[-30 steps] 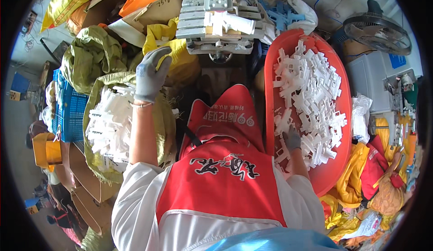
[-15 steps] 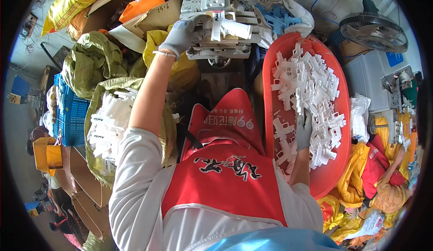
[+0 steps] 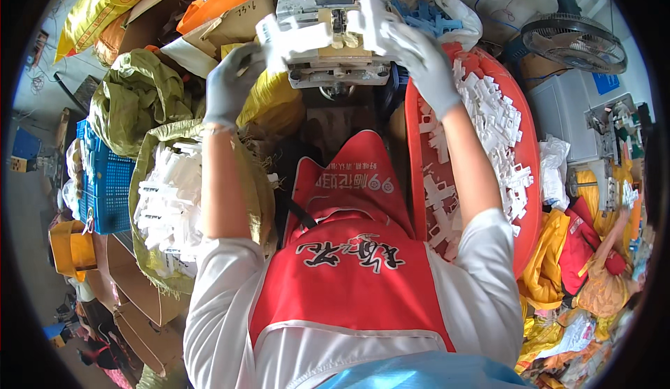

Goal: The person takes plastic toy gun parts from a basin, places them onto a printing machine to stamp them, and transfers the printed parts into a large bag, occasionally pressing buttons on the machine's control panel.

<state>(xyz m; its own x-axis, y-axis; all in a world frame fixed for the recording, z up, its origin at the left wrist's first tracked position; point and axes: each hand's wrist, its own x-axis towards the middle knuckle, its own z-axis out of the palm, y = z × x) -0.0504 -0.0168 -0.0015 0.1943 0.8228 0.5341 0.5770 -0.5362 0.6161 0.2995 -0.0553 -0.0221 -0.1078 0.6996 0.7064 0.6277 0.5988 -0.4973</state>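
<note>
My left hand [image 3: 236,85], in a grey glove, is closed on a white plastic toy pistol [image 3: 296,40], blurred by motion, at the left side of a metal machine. On the machine's other side my gloved right hand [image 3: 427,68] grips another white toy pistol [image 3: 374,24], also smeared. Between the two pistols, the small fixture [image 3: 342,31] on the metal machine [image 3: 307,5] shows with no pistol on it. At my right stands a long red tub [image 3: 527,200] heaped with white toy pistols [image 3: 492,127].
Left of me, an open woven sack [image 3: 157,249] holds more white pistols, beside a blue crate [image 3: 112,186] and a cardboard box [image 3: 244,22]. A white bag of blue pistols [image 3: 426,17] lies behind the tub. A black fan [image 3: 576,43] stands far right, and another person's arm [image 3: 611,239] shows below it.
My left hand has lifted the pistol off the machine's fixture and moved left and nearer. My right hand has come up out of the red tub to the machine with another pistol.
</note>
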